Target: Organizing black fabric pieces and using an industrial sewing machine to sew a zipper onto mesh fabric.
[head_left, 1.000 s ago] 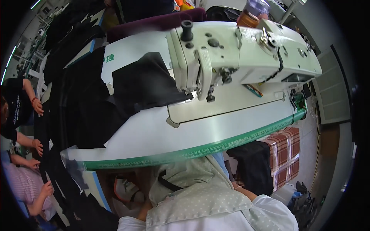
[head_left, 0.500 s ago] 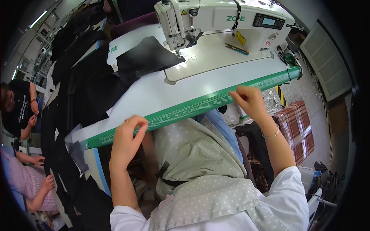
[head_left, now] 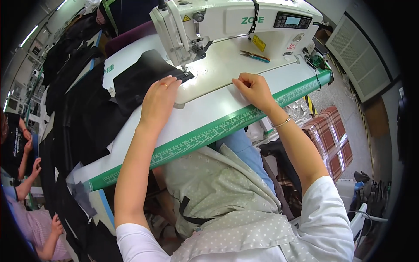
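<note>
A black fabric piece (head_left: pixel 142 72) lies on the white sewing machine's bed, its right tip at the presser foot (head_left: pixel 185 71). My left hand (head_left: pixel 159 105) rests at the near edge of this fabric, fingers stretched out and lying flat, close below the needle area. Over the front edge of the metal bed plate is my right hand (head_left: pixel 255 91), its fingers curled in and the thumb close to the index finger. Nothing shows in its grip. The sewing machine (head_left: pixel 231 19) stands across the back of the table.
Small thread snips (head_left: pixel 255 56) lie on the machine bed. A green ruler strip (head_left: pixel 209 133) runs along the table's front edge. Black fabric (head_left: pixel 80 113) is heaped at left, beside which other people's hands (head_left: pixel 56 225) show. A plaid-covered box (head_left: pixel 329 137) stands at right.
Both hands have moved forward from the table's front edge onto the table. The left has reached the black fabric near the presser foot; its fingers have straightened. The view has shifted slightly.
</note>
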Tool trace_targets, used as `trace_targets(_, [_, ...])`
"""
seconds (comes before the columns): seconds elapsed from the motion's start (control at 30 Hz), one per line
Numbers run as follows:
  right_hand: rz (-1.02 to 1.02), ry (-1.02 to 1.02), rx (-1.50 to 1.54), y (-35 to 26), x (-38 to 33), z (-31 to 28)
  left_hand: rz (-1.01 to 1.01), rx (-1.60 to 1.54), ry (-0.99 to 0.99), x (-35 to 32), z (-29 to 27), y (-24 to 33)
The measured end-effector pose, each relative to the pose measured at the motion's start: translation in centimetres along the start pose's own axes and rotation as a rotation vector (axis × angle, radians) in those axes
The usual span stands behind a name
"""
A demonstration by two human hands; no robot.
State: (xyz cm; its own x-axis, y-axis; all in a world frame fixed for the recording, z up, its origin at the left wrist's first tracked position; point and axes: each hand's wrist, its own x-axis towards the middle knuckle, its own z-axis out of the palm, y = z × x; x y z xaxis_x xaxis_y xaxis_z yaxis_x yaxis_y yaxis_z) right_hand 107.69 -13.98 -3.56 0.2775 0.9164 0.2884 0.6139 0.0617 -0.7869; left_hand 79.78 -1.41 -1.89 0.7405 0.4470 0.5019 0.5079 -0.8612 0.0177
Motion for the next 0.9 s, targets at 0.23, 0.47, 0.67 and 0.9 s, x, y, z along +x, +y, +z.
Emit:
trace_targets(0.23, [0.076,-0.039,0.03,0.3,0.0,-0.3,-0.005,0.002,0.039,2.4,3.7,-0.4])
trace_targets(0.47, [0.045,-0.043,0.078,0.0,0.0,-0.3,-0.1,-0.106,0.087,2.9,4.3,-1.2])
trace_targets(0.67, [0.035,-0.112,-0.053,0.1,0.1,-0.5,-0.136,-0.095,0.038,3.2,4.0,-0.5])
trace_targets(0.9, [-0.212,-0.566,-0.236,-1.5,6.1,-1.0,-0.077,0.058,0.106,3.4,4.1,-0.6])
